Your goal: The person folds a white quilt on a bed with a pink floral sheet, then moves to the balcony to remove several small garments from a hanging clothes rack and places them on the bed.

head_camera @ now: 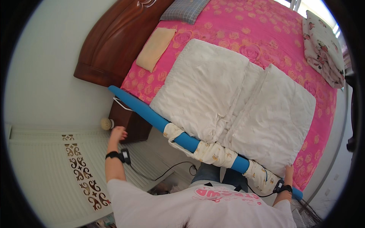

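Observation:
A white quilt [205,85] lies folded on the bed, with a fold running between its two halves. At its lower right corner is my right hand [289,171], touching the quilt's edge; the fingers are partly hidden, so a grip cannot be made out. My left hand [119,134] is raised off to the left, fingers curled, beside the dark wooden bedside cabinet. Along the near side of the bed runs a blue padded rail [155,115], with patterned cream cloth [216,154] wrapped about parts of it.
A cream pillow [155,48], a grey checked pillow [185,10] and a folded floral blanket [322,51] lie on the pink bed sheet [251,51]. A wooden headboard [114,42] stands at left. A black cable [171,166] hangs between the arms.

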Demonstrator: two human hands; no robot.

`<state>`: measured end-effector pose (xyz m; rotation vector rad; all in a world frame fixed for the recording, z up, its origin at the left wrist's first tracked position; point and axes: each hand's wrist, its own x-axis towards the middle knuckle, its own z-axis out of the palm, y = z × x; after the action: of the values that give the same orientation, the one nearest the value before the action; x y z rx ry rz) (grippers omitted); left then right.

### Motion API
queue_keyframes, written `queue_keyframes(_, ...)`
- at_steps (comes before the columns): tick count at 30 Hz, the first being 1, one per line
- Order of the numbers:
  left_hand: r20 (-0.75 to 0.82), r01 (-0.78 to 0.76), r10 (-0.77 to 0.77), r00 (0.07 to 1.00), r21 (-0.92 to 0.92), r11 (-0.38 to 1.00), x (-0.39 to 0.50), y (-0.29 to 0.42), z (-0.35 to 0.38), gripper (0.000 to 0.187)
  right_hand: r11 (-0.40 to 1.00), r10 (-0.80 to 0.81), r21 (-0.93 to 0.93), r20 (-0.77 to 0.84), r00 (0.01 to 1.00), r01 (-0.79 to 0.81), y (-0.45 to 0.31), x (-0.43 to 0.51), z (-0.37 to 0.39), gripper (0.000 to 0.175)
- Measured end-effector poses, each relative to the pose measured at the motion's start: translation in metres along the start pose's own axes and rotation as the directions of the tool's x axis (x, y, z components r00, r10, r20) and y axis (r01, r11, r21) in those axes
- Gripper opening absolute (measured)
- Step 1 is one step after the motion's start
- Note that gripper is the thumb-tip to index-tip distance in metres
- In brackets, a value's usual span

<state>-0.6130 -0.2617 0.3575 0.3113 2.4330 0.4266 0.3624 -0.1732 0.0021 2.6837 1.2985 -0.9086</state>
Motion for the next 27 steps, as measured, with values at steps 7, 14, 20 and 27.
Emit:
queue_keyframes(7, 0.718, -0.679, 0.469, 0.515, 0.008, 0.734, -0.072, 0.123, 0.200, 0.045, 0.943, -0.322, 0.109, 0.071, 0.944, 0.314, -0.124, -0.079, -0.002, 0.061)
queue_keyframes(14, 0.031, -0.210, 0.243, 0.969, 0.616, 0.759, 0.076, 0.137, 0.315, 0.066, 0.908, -0.417, 0.115, 0.129, 0.900, 0.404, -0.175, -0.146, -0.009, 0.067)
queue_keyframes(20, 0.390, -0.419, 0.167, 0.906, 0.762, 0.493, 0.047, 0.112, 0.367, 0.070, 0.895, -0.444, 0.194, 0.285, 0.849, 0.402, -0.172, -0.176, -0.028, 0.062)
queue_keyframes(27, 0.901, -0.870, 0.065, 0.430, 0.393, 0.298, -0.094, 0.134, 0.453, 0.090, 0.872, -0.489, 0.232, 0.382, 0.784, 0.431, -0.160, -0.162, -0.044, 0.058)
